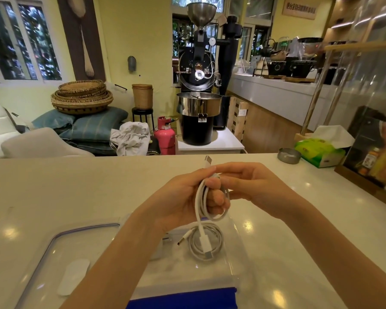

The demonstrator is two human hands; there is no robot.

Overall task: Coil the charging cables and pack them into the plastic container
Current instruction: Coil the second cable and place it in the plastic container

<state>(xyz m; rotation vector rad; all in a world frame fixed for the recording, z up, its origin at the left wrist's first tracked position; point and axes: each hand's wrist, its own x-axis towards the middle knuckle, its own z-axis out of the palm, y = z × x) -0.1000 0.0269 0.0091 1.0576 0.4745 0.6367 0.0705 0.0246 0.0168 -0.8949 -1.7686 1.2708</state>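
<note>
My left hand (183, 197) grips a white charging cable (198, 204) wound into loops around its fingers, one plug sticking up above the thumb and the other end hanging down. My right hand (252, 186) pinches the same cable near the top of the coil. Below the hands stands a clear plastic container (236, 259) on the counter. A second white cable (216, 244) lies coiled inside it, with its USB plug pointing left.
The container's clear lid (60, 248) with a purple seal lies flat to the left. A blue object (183, 301) sits at the front edge. A metal ashtray (289, 155), a green tissue box (319, 152) and a wooden-framed display stand at the counter's far right.
</note>
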